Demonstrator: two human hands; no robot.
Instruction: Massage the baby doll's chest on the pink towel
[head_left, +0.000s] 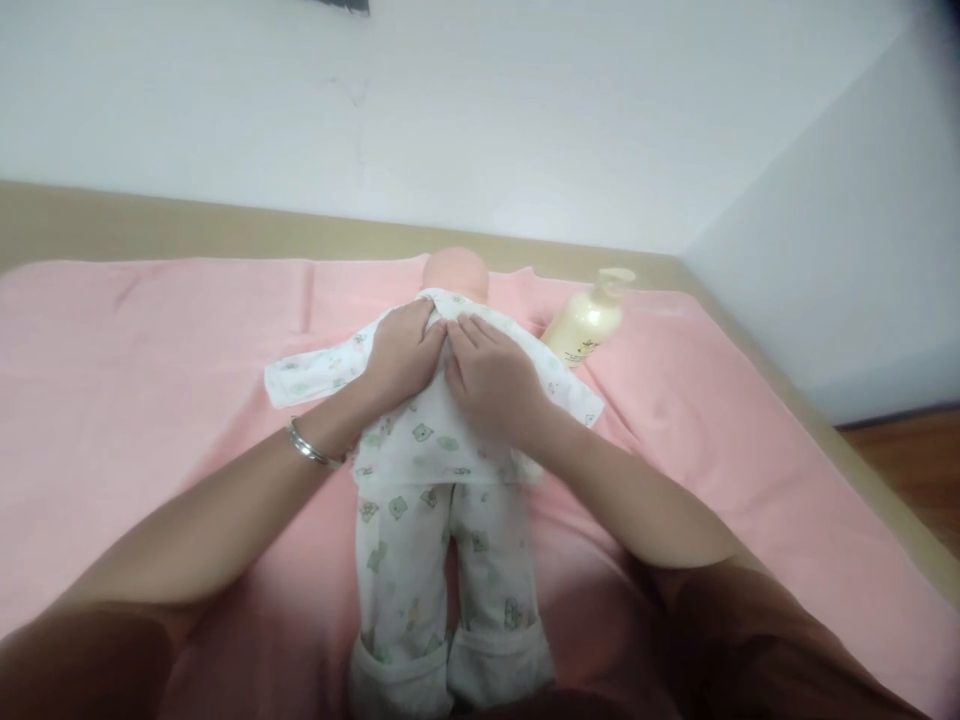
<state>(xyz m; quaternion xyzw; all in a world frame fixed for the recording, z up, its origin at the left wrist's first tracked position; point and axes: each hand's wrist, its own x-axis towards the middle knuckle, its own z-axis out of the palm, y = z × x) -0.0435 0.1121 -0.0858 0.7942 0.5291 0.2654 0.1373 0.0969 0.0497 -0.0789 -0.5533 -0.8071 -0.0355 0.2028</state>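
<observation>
A baby doll (456, 272) with a bare, smooth head lies stretched out on a pink sheet. It wears a white printed top (420, 440) with its sleeves spread to both sides, and matching white trousers (405, 530) with turned-up cuffs. No facial features show. My left hand (409, 350) rests on the upper torso near the neckline, its fingers laid over the cloth. Beside it, my right hand (495, 375) lies flat on the top with its fingers stretched out. The thumbs and fingertips come close together at the middle. Both palms are hidden.
A pale yellow pump bottle (586, 322) leans or lies on the sheet right of the doll. The pink sheet (150, 400) covers a padded surface with a tan edge (225, 225). White walls (525, 120) rise behind and at the right.
</observation>
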